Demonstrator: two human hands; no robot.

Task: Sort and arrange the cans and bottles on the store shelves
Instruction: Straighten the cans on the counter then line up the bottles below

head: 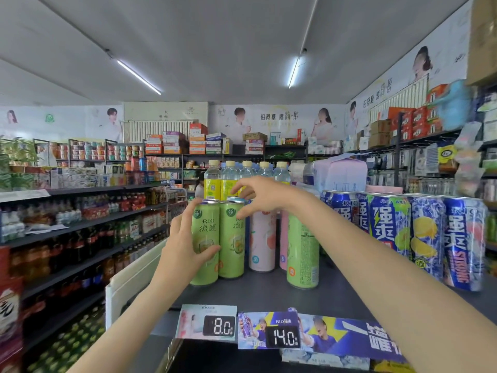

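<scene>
Two tall green RIO cans stand side by side on the dark top shelf (263, 292). My left hand (183, 249) wraps the front green can (205, 227), thumb across its front. My right hand (258, 195) hovers over the second green can (232, 246) with fingers spread, fingertips near its top rim. A pink can (262, 243) stands behind, and a third green can (302, 254) stands to the right, turned label-away. Blue RIO Strong cans (390, 224) line the right side. Yellow-labelled bottles (212, 181) stand at the back.
Price tags reading 8.0 (207, 323) and 14.0 (269, 331) hang on the shelf's front edge. A white rail (134, 275) borders the shelf on the left. Drink-filled aisle shelves (80, 238) run down the left. A pink package (340, 173) sits behind the blue cans.
</scene>
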